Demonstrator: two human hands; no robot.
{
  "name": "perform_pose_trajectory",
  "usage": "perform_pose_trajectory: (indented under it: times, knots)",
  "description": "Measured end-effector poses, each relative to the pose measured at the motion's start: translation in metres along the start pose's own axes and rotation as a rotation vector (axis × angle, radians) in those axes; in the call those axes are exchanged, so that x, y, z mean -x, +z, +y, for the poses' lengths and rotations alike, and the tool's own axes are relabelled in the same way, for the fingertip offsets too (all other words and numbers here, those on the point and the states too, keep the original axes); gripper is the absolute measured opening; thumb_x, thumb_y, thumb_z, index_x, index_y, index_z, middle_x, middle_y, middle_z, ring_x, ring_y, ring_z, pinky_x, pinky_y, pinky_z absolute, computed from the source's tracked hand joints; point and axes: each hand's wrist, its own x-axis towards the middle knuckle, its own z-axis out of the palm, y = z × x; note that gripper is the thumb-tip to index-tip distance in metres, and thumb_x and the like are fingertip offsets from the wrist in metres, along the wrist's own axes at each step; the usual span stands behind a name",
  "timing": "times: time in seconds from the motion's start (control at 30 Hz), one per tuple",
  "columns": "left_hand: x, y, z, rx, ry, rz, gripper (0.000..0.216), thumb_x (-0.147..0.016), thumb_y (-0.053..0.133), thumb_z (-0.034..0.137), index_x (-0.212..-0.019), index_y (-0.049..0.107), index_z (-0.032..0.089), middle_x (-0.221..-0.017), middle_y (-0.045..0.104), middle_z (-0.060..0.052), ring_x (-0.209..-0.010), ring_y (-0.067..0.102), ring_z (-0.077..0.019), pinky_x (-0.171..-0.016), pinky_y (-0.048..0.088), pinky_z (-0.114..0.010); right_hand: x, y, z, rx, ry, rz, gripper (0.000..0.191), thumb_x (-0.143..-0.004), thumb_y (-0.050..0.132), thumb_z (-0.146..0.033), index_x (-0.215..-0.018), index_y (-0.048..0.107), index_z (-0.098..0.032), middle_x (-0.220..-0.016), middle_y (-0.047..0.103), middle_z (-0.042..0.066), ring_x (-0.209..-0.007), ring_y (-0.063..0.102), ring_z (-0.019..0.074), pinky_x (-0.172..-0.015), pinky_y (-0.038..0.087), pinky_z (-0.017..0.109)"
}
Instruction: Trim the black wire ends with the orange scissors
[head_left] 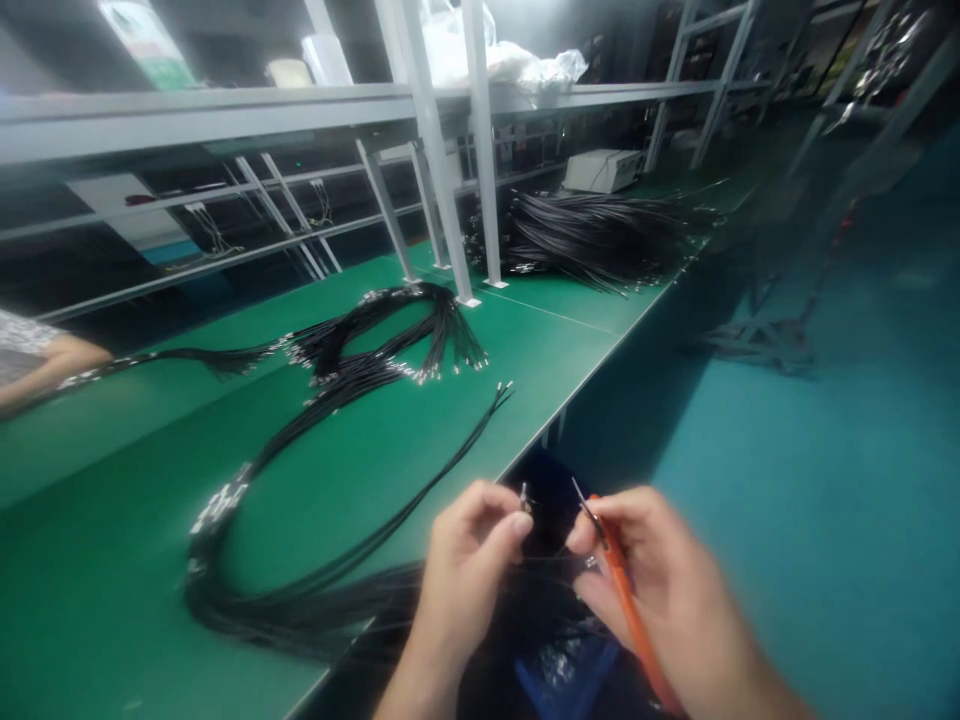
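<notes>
My left hand (476, 545) is closed in a pinch on a small metal cable connector (525, 495), which points upward between thumb and forefinger. Just right of it, my right hand (652, 570) is wrapped around an orange-handled tool (626, 600) with a thin, pointed metal tip; its exact kind is unclear. The tip is apart from the connector. Below the hands, a bundle of black cables (300, 605) curves off the green tabletop (360, 470) and over its edge. A few cable ends (504, 390) lie separately on the table.
Looped black cables (337, 340) lie farther back, and a large cable pile (600, 235) sits beyond the white shelf posts (484, 150). A grey box (602, 170) stands behind the pile. At the far left, another person's arm (64, 365) rests by the cables. A blue bag-like item (566, 670) is below.
</notes>
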Motion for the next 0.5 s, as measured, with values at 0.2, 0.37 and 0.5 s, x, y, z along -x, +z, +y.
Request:
perform_pose_trajectory:
  times: [0.2, 0.37, 0.5]
  knots:
    - [-0.003, -0.009, -0.001, 0.182, 0.028, -0.090, 0.009, -0.080, 0.066, 0.024, -0.078, 0.062, 0.016, -0.070, 0.057, 0.001, -0.062, 0.045, -0.0087, -0.057, 0.036, -0.019, -0.015, -0.018, -0.005, -0.400, 0.405, -0.551, 0.026, -0.062, 0.073, -0.013, -0.081, 0.056, -0.016, -0.066, 0.061, -0.001, -0.059, 0.050, 0.0087, -0.056, 0.037, 0.020]
    - [-0.003, -0.009, 0.001, 0.271, 0.035, -0.149, 0.008, -0.081, 0.065, 0.022, -0.076, 0.063, 0.015, -0.071, 0.056, 0.001, -0.065, 0.044, -0.0089, -0.062, 0.036, -0.020, -0.025, -0.013, 0.005, -0.522, 0.448, -0.615, 0.028, -0.064, 0.076, -0.022, -0.084, 0.058, -0.014, -0.064, 0.062, 0.001, -0.052, 0.044, 0.0067, -0.048, 0.027, 0.019]
    - [-0.002, -0.009, 0.004, 0.255, 0.052, -0.167, 0.008, -0.080, 0.065, 0.021, -0.075, 0.063, 0.016, -0.071, 0.055, 0.000, -0.069, 0.047, -0.0109, -0.066, 0.037, -0.021, -0.030, -0.012, 0.003, -0.522, 0.437, -0.628, 0.022, -0.068, 0.070, -0.020, -0.085, 0.059, -0.014, -0.065, 0.063, 0.001, -0.050, 0.039, 0.0064, -0.046, 0.024, 0.021]
